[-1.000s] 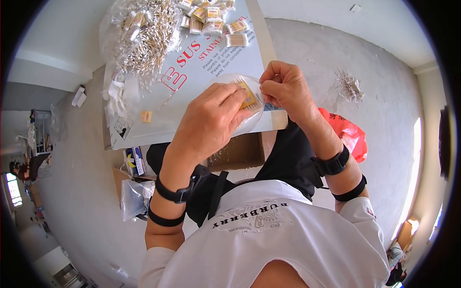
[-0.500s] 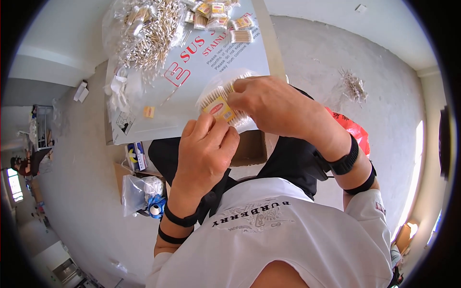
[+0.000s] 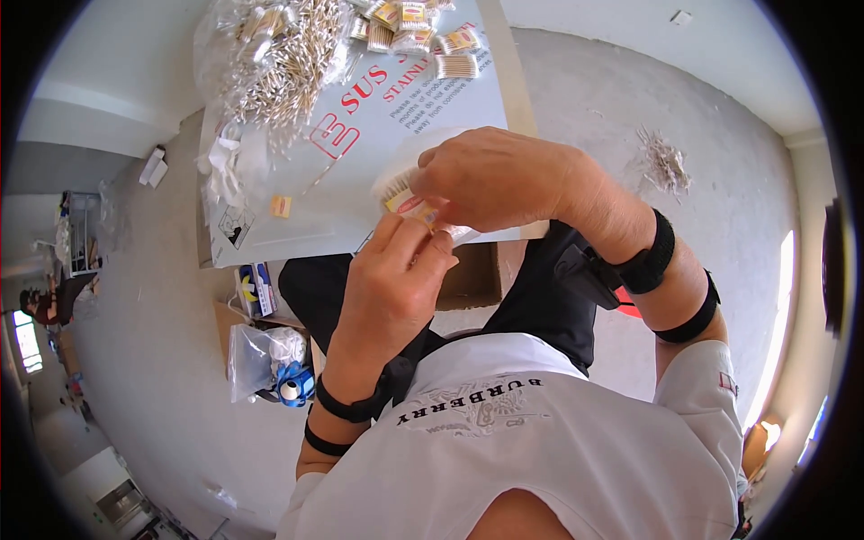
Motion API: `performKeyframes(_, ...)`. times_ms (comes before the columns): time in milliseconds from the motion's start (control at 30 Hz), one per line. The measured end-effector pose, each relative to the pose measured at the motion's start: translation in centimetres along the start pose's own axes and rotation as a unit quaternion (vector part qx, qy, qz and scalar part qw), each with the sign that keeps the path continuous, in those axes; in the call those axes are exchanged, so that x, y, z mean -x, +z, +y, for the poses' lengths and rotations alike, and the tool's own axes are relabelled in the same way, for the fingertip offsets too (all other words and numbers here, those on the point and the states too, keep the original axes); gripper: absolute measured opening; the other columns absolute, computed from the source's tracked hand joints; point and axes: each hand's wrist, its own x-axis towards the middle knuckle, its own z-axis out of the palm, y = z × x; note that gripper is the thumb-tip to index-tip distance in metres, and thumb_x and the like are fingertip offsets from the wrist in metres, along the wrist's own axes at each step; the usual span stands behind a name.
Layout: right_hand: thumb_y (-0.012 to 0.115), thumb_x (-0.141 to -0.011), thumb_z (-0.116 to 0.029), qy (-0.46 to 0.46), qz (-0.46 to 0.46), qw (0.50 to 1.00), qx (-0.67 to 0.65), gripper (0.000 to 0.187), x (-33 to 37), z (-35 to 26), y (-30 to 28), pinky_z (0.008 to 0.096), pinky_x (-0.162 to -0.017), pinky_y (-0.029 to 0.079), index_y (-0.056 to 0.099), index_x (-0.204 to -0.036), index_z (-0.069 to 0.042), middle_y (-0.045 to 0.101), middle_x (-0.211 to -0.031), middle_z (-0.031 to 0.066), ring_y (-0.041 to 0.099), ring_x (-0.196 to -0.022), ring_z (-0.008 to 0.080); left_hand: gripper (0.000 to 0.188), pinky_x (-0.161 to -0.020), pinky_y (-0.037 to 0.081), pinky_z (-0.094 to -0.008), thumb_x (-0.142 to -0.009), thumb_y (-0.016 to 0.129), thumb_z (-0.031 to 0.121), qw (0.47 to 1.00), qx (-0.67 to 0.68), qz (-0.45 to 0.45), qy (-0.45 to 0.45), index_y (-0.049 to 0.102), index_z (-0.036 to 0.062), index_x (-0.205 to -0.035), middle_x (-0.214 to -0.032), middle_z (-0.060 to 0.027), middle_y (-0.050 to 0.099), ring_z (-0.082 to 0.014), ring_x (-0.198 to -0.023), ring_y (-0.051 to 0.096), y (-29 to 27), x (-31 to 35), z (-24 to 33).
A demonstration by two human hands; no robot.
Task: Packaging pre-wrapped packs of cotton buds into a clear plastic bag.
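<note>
Between my hands, over the table's near edge, is a packet of cotton swabs (image 3: 393,191) with a yellow label and clear plastic around it. My left hand (image 3: 392,283) pinches its near edge with thumb and fingers. My right hand (image 3: 504,180) is bent over the top of the packet, fingers closed on the plastic, hiding much of the swabs. Left of the packet, a small yellow label card (image 3: 281,207) lies on the table. Beyond it, a heap of loose cotton swabs (image 3: 292,76) spreads from a clear bag, beside several filled swab packets (image 3: 414,38).
The table (image 3: 315,229) has a printed, film-covered top. White crumpled plastic (image 3: 225,166) lies at its left. Below the near edge stands an open cardboard box (image 3: 470,279); a box of supplies with blue tape (image 3: 292,385) is at lower left. Scattered swabs (image 3: 663,162) lie on the floor at right.
My right hand has turned and come down over the packet, covering more of it. My left hand has shifted slightly right, still pinching the near edge. The packet is tilted and partly blurred.
</note>
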Motion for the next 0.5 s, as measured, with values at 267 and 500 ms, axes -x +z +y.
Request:
performKeyframes(267, 0.071, -0.075, -0.016, 0.018, 0.027, 0.999, 0.012, 0.016, -1.2, 0.1, 1.8, 0.0441, -0.067, 0.05, 0.065, -0.084, -0.004, 0.064, -0.073, 0.0152, 0.065, -0.076, 0.0361, 0.011, -0.054, 0.047, -0.0302, -0.073, 0.069, 0.003, 0.993, -0.106, 0.049, 0.028, 0.066, 0.0003, -0.083, -0.075, -0.0056, 0.057, -0.0229, -0.078, 0.06, 1.0, 0.1, -0.2)
performKeyframes(500, 0.07, -0.075, -0.019, 0.075, -0.048, 0.996, 0.01, 0.016, -1.4, 0.4, 1.2, 0.0449, -0.072, 0.049, 0.067, -0.083, -0.006, 0.066, -0.078, 0.014, 0.065, -0.082, 0.0359, 0.021, -0.068, 0.042, -0.0374, -0.068, 0.077, 0.012, 0.991, -0.113, -0.05, -0.057, 0.068, 0.0041, -0.085, -0.073, -0.0037, 0.056, -0.0234, -0.077, 0.055, -1.3, -1.4, -0.7)
